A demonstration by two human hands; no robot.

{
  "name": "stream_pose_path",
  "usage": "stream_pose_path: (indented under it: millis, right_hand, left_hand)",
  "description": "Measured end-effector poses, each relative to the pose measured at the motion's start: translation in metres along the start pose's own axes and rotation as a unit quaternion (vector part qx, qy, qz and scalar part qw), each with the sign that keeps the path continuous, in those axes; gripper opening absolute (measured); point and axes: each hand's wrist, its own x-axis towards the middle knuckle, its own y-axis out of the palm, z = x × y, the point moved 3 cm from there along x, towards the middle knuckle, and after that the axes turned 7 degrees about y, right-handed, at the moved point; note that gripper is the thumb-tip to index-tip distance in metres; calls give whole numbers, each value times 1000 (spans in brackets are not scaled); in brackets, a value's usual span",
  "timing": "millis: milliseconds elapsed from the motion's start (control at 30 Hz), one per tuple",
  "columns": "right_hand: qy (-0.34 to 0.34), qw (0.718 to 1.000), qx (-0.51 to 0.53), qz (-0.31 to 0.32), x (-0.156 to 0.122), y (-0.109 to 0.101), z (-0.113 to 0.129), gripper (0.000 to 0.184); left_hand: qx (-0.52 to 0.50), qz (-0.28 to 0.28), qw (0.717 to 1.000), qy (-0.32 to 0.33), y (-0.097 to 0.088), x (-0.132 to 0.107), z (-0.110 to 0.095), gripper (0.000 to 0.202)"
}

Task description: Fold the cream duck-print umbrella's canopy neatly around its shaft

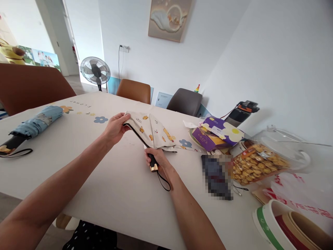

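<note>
A cream folding umbrella (152,131) printed with small yellow ducks lies collapsed across the white table (109,180). My right hand (157,159) is wrapped around its black handle with the gold end cap, and a black wrist loop hangs below my wrist. My left hand (114,127) pinches the far edge of the cream canopy near its tip, fingers closed on the fabric. A second folded umbrella (36,125), light blue with a black handle and strap, lies alone at the table's left edge.
To the right sit a purple box (215,133), a bag of snacks (257,163), a clear glass lid, a pixelated dark object (217,177), nested bowls (286,222) and a black bottle. Brown chairs and a standing fan (95,72) are beyond the table.
</note>
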Motion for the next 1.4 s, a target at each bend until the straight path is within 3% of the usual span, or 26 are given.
stream_pose_path:
  millis: [133,233,300,333,467,667,767,867,1033,1167,1300,1400]
  right_hand:
    - [-15,998,50,-28,3,-6,-2,12]
    - [-13,997,62,-33,5,-10,-3,11]
    - [-11,997,70,-25,5,-10,-3,13]
    - [-12,997,73,-20,5,-10,-3,14]
    - [-13,995,98,1,5,-9,0,22]
    - [33,991,128,4,9,-13,-1,39]
    - [24,992,124,-4,9,-12,0,35]
    - [13,991,134,-12,7,-10,0,30]
    - [2,993,116,-7,0,-5,3,23]
    - [12,994,109,-1,-2,-4,3,21]
    - [-2,991,130,-16,-1,-3,5,20]
    - [1,991,130,-25,0,-3,5,19]
  left_hand:
    - [156,41,987,-12,-17,10,0,19]
    - [337,93,933,-79,-40,19,19,16]
    - [411,156,885,-152,-52,21,41,14]
    - [436,163,871,-156,-56,22,51,16]
    - [474,147,860,-121,-58,21,72,20]
    - [533,104,838,-59,-58,21,61,25]
    - [545,74,835,11,-49,20,52,20]
    - [532,74,841,71,-25,17,57,9]
    - [517,129,838,114,18,16,94,22]
    - [558,150,811,90,21,22,119,15]
    - [612,107,778,93,22,25,112,26]
    - [635,122,744,171,52,19,95,37]
